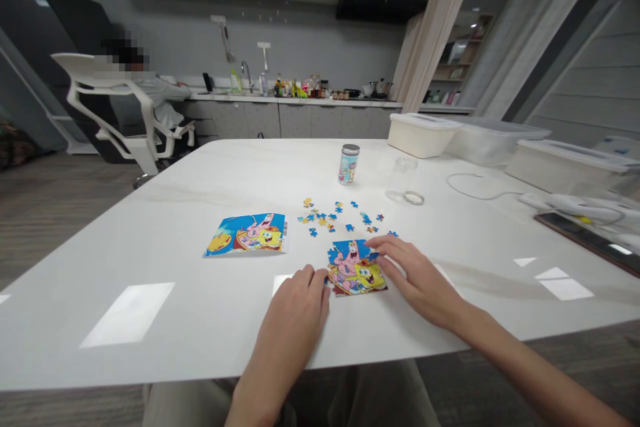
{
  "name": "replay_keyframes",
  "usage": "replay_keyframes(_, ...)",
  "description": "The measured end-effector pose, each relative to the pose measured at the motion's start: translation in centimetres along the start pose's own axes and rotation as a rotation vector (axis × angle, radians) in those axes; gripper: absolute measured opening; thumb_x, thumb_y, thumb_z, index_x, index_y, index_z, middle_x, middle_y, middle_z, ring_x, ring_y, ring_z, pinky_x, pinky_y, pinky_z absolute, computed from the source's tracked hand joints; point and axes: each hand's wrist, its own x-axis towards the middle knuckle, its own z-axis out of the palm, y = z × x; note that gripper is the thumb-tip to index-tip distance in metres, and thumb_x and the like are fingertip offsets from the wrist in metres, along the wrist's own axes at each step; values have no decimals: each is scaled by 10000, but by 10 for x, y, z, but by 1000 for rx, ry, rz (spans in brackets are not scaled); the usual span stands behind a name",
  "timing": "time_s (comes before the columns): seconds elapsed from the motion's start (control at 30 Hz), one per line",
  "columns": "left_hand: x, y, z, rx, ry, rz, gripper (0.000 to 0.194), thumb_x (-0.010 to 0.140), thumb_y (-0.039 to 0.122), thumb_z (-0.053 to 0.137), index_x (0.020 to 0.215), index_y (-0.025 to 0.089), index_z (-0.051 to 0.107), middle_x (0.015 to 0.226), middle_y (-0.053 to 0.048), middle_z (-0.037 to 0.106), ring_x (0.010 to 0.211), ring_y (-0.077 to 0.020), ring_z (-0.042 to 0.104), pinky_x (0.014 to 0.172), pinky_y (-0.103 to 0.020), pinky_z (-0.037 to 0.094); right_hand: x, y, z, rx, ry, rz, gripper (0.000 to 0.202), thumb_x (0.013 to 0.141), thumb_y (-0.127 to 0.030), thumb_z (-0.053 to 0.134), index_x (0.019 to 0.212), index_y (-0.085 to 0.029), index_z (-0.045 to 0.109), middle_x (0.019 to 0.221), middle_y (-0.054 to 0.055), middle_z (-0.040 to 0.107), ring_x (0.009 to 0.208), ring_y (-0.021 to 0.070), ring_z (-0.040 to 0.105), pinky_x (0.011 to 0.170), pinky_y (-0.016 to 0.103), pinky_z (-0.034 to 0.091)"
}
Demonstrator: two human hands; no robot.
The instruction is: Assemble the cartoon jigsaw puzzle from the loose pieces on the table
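Note:
A partly assembled cartoon puzzle (356,272) lies flat on the white table, with a pink figure and a yellow one on it. My left hand (300,307) rests at its left edge, fingers pressed together; a bit of blue shows by the fingertips. My right hand (413,273) is at the puzzle's upper right, thumb and forefinger around a small blue piece (374,256). Loose puzzle pieces (323,218) are scattered beyond the puzzle. To the left lies a folded picture sheet (250,235) with the same figures.
A printed can (349,165) with a metal lid stands behind the pieces. Right of it are a clear jar (403,177) and a ring lid (414,198). Storage boxes (425,135), a cable and a dark phone-like device (590,240) line the right side. A person sits far left.

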Motion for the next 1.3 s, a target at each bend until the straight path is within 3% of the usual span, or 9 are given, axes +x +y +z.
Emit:
replay_keyframes(0.07,-1,0,1,9,22,14,220,919,144,391,1070,171,549,887,-51,585,795,-211,592,697,-359,494,11,16,-10,-20,9,42,232,952,-250,367,956,-204,595,1077,89,642,1032,217,594,872,386,479)
replay_keyframes(0.2,-2,0,1,10,38,22,217,911,140,397,1059,169,553,881,-52,588,791,-211,587,692,-351,488,42,64,-23,-136,-51,134,306,948,-280,334,878,-190,618,929,75,635,834,196,602,756,351,479)
replay_keyframes(0.33,-2,1,0,7,19,11,214,913,150,405,1072,177,545,889,-47,588,797,-207,583,694,-349,486,72,116,-22,-189,-161,155,268,884,-249,425,815,-170,672,935,88,655,794,179,610,753,310,468)
replay_keyframes(0.47,-3,1,1,8,3,-8,211,916,163,404,1073,184,544,885,-43,591,789,-197,580,687,-334,480,81,148,-13,-149,-88,238,227,824,-261,505,841,-171,714,937,80,664,764,170,620,711,287,471)
replay_keyframes(0.67,-5,-1,2,-1,13,-19,212,915,180,403,1087,195,525,853,-39,588,741,-202,585,637,-345,484,66,156,-1,-84,24,243,224,803,-303,545,792,-175,728,854,64,661,721,165,605,667,286,461)
replay_keyframes(1.07,-10,-5,12,-21,114,-32,238,941,257,369,1131,204,503,821,-44,604,715,-200,604,614,-326,485,63,153,2,-58,-10,362,174,777,-322,527,738,-205,649,769,41,663,713,192,599,661,310,449)
replay_keyframes(1.3,-8,-7,9,-2,140,28,250,947,262,363,1116,184,530,802,-43,628,701,-182,619,635,-306,502,64,164,1,109,-109,616,239,739,-378,555,748,-173,679,646,33,641,621,181,574,566,278,401)
